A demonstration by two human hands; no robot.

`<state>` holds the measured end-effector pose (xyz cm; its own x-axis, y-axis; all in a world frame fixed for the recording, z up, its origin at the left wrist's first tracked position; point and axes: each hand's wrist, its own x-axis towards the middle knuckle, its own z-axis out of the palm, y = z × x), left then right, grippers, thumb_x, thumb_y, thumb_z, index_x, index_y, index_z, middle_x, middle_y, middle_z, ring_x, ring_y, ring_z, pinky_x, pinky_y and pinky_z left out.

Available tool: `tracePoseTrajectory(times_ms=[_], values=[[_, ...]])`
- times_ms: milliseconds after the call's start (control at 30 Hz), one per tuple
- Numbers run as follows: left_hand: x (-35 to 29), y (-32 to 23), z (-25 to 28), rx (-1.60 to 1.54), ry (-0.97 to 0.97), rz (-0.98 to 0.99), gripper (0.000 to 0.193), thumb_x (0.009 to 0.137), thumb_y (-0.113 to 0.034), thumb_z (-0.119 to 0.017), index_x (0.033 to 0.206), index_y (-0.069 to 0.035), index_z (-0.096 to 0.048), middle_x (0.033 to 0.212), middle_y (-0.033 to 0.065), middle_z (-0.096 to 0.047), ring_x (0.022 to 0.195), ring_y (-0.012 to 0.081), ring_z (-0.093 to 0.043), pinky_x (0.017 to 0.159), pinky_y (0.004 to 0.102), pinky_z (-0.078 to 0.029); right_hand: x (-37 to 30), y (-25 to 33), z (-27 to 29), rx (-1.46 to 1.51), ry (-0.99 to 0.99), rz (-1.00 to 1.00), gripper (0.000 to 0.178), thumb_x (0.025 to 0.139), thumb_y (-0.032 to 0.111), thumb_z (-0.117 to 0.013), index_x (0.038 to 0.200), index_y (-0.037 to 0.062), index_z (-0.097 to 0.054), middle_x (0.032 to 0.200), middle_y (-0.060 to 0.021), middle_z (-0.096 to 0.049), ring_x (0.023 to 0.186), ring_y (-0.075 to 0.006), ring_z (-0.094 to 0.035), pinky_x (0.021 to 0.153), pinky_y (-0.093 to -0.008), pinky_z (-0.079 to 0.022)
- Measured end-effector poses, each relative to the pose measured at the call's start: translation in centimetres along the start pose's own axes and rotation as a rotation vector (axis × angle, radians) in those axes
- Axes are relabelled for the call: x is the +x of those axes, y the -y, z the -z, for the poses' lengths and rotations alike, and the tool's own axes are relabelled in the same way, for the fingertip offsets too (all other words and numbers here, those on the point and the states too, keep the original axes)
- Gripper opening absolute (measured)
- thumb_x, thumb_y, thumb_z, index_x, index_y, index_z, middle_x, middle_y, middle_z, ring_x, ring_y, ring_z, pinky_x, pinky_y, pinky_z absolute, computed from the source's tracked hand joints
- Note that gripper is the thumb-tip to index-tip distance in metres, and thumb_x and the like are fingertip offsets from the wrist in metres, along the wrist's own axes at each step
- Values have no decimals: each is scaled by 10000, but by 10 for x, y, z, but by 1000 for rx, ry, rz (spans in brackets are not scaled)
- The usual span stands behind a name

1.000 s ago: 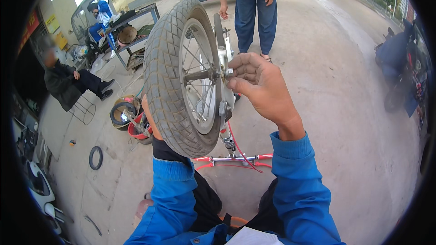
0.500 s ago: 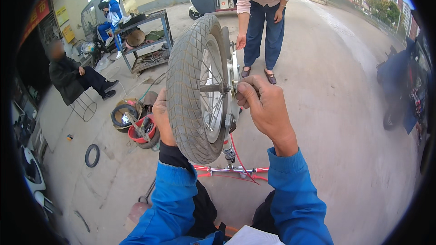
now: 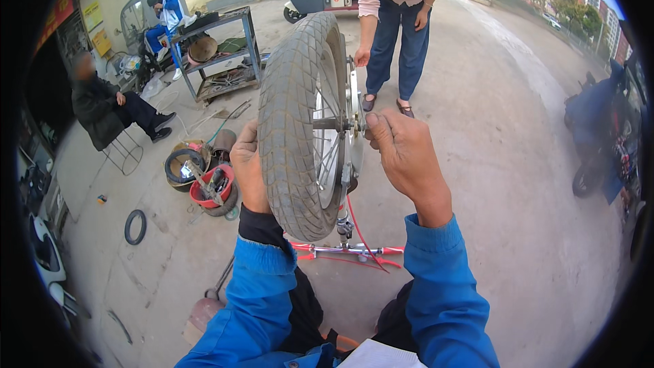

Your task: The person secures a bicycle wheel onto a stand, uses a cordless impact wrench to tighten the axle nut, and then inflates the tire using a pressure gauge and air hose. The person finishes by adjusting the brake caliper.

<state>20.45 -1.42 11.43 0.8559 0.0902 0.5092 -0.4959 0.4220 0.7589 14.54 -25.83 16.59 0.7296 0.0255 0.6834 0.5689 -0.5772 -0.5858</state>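
Note:
A bicycle wheel with a treaded, dusty tyre (image 3: 291, 129) stands upright before me, its spokes and axle (image 3: 329, 123) showing on the right side. My left hand (image 3: 250, 176) is at the tyre's left side, fingers curled and partly hidden behind it. On the other side my right hand (image 3: 409, 157) is closed in a pinch by the axle end, touching or just beside the silver fork arm (image 3: 355, 105). Whatever lies between its fingertips is too small to make out. Below the wheel are the handlebar (image 3: 354, 251) and a thin red cable (image 3: 359, 233).
A person in a pink top (image 3: 398, 0) leans in beyond the wheel, one hand near it. To the left stand a metal shelf cart (image 3: 216, 48), a red tub of tools (image 3: 225, 194), a loose black tyre (image 3: 135, 227) and a seated person (image 3: 102, 105). Parked vehicles (image 3: 599, 116) are at right.
The wheel has shifted slightly right and up in view. My right hand has moved a little right, its fingertips turned at the axle end. My left hand sits slightly higher.

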Motion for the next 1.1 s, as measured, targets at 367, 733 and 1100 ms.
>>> tracePoseTrajectory(times_ms=[367, 733, 1100], values=[[-1, -3, -7, 34, -17, -13, 274, 1002, -7, -728, 1259, 74, -680, 1104, 134, -789, 882, 136, -750, 771, 279, -624, 0, 0, 6, -14, 75, -139, 290, 1099, 245, -624, 1007, -26, -666, 791, -193, -632, 715, -356, -579, 734, -446, -467], [-2, -4, -4, -3, 4, -3, 263, 983, -5, -746, 1227, 72, -685, 1076, 132, -792, 865, 132, -750, 761, 273, -625, -3, 0, 21, 146, 96, -79, 253, 903, 110, -845, 1085, 8, -702, 780, -23, -620, 689, -112, -567, 625, -280, -461], [-1, -4, -3, -13, -48, 35, 266, 1087, -123, -680, 1255, 83, -674, 1103, 128, -788, 894, 134, -754, 781, 270, -620, -5, 10, 23, 45, 218, -78, 323, 859, 100, -880, 1106, -10, -703, 753, -28, -599, 670, -118, -538, 619, -293, -448]])
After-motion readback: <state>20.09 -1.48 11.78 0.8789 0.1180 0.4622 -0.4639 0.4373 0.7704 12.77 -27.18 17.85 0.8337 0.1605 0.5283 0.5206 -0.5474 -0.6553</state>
